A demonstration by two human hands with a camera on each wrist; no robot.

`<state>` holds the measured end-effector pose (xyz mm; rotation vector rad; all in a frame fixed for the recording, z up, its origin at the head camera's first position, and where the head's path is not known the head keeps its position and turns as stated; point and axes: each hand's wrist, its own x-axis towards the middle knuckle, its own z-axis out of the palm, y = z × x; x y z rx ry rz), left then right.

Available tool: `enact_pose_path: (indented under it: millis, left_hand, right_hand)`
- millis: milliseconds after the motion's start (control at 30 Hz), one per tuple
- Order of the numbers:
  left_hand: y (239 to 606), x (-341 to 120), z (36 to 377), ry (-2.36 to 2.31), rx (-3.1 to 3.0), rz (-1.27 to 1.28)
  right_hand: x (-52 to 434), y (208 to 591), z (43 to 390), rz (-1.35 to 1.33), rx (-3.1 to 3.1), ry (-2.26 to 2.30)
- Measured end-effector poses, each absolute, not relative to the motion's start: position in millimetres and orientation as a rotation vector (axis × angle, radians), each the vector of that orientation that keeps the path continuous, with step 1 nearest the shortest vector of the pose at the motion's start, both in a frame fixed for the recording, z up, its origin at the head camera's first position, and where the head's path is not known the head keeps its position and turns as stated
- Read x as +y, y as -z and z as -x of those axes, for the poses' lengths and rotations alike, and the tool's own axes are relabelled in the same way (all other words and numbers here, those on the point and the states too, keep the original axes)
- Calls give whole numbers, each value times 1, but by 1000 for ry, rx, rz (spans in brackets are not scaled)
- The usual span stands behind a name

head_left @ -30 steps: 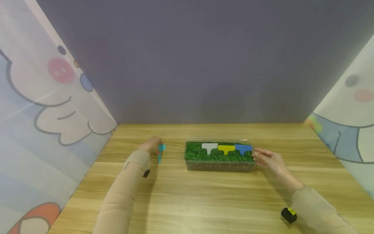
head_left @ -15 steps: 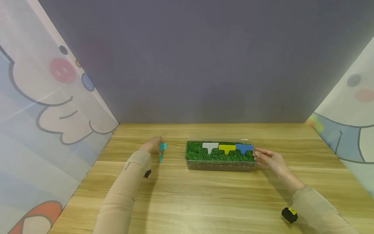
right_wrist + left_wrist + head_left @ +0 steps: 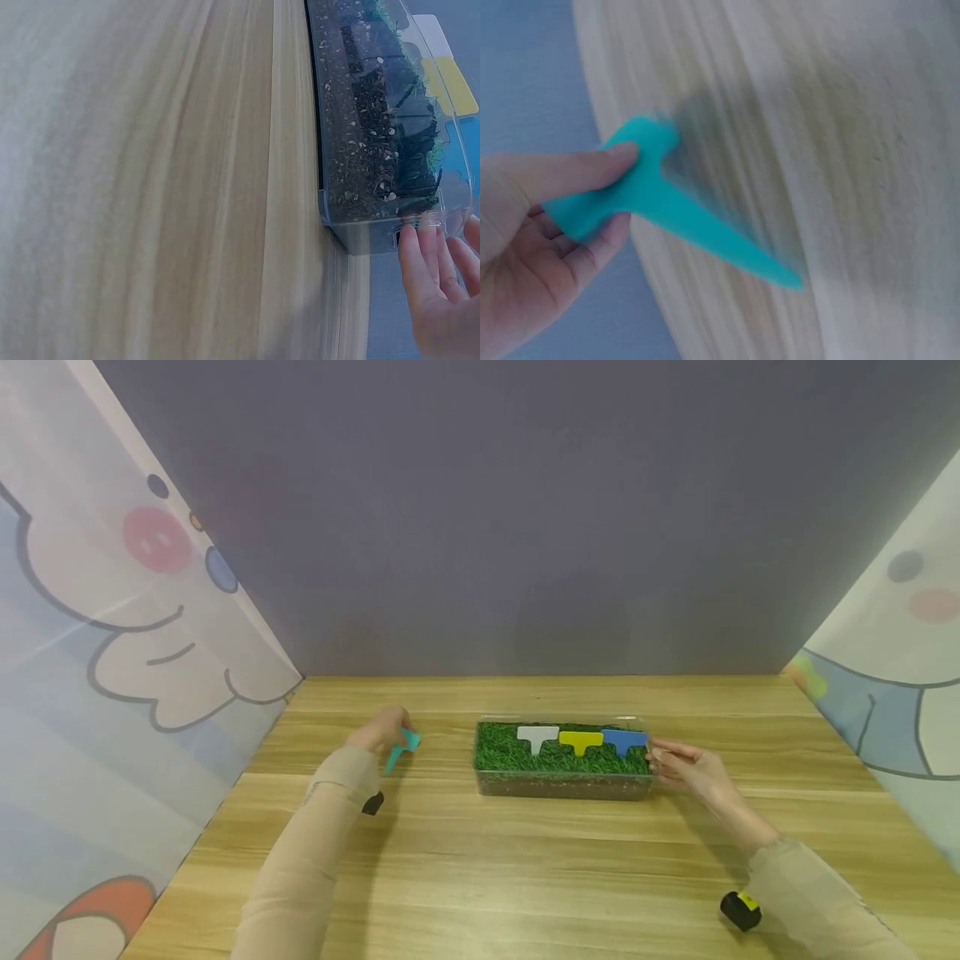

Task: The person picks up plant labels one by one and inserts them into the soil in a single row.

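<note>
My left hand (image 3: 381, 729) pinches a teal T-shaped plant label (image 3: 705, 232) by its wide head, between thumb and fingers. The label's pointed stem angles down toward the wooden table in the head view. To the right stands a clear box (image 3: 566, 789) with dark soil and green grass in it. A white plant label (image 3: 537, 737), a yellow one (image 3: 581, 741) and a blue one (image 3: 624, 739) stand in a row in the grass. At the box's right end, my right hand (image 3: 701, 772) touches the end wall with extended fingers (image 3: 415, 259).
The wooden table (image 3: 480, 868) runs back to a grey wall (image 3: 525, 527). Printed cartoon panels flank it at left and right. A black strapped-on device (image 3: 741, 911) hangs under the right sleeve, another (image 3: 372, 802) by the left cuff.
My left hand has shifted slightly left with the teal label, whose stem has swung from nearly upright to slanting down-left. The right hand and the box stay where they were.
</note>
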<state>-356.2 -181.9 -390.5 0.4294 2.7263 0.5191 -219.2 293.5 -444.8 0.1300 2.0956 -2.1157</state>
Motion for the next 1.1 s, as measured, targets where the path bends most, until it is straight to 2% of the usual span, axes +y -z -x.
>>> enact_pose_path:
  millis: [167, 467, 1100]
  left_hand:
    - [381, -183, 353, -595, 2716, -482]
    - [365, -176, 348, -648, 2711, -556]
    - [346, -160, 337, -782, 2690, -662]
  right_hand:
    - [292, 441, 217, -132, 2096, 2118]
    - [302, 465, 228, -145, 2109, 2123]
    - [299, 458, 224, -129, 2125, 2100]
